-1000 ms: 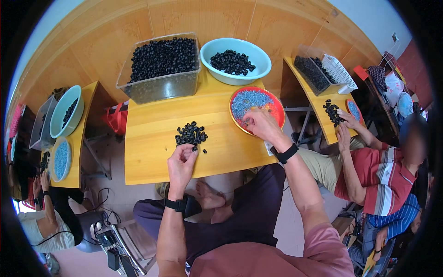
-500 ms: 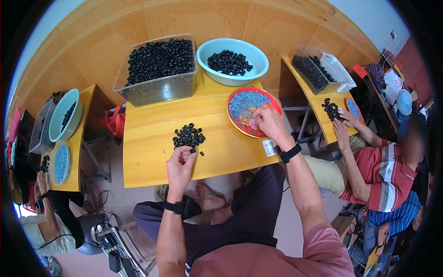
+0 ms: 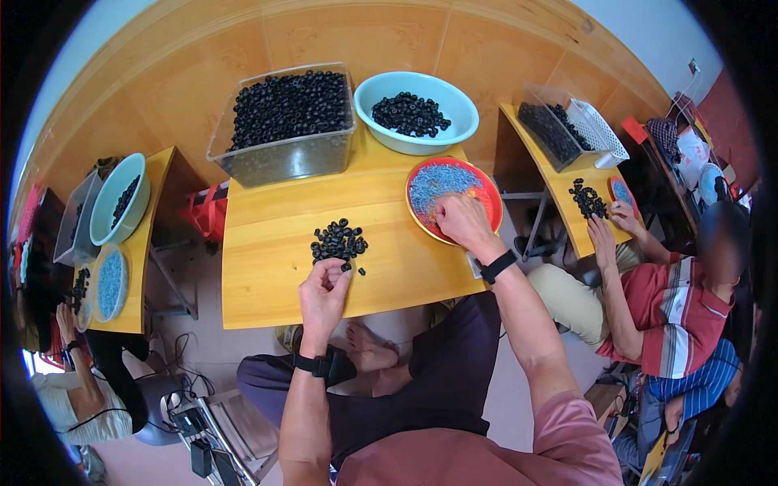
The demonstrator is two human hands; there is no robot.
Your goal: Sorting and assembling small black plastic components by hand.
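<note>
My left hand [image 3: 322, 293] is closed in a pinch on a small black ring-like piece [image 3: 346, 266] at the near edge of a loose pile of black pieces [image 3: 339, 240] on the yellow table. One more black piece [image 3: 362, 272] lies just right of those fingertips. My right hand [image 3: 463, 219] reaches into a red plate [image 3: 492, 202] holding many tiny pale-blue pieces [image 3: 438, 182]. Its fingers are bent together among them; what they hold, if anything, is hidden.
At the back of the table [image 3: 275, 275] stand a clear bin [image 3: 284, 160] and a light-blue basin [image 3: 417, 144], both with black pieces. Side tables carry similar containers. A person in a red striped shirt [image 3: 648, 308] works at the right, another person [image 3: 85, 397] at the left.
My right hand has shifted slightly left over the plate, deeper among the blue pieces. My left hand keeps its pinch beside the pile. The right-hand co-worker's hands have moved apart.
</note>
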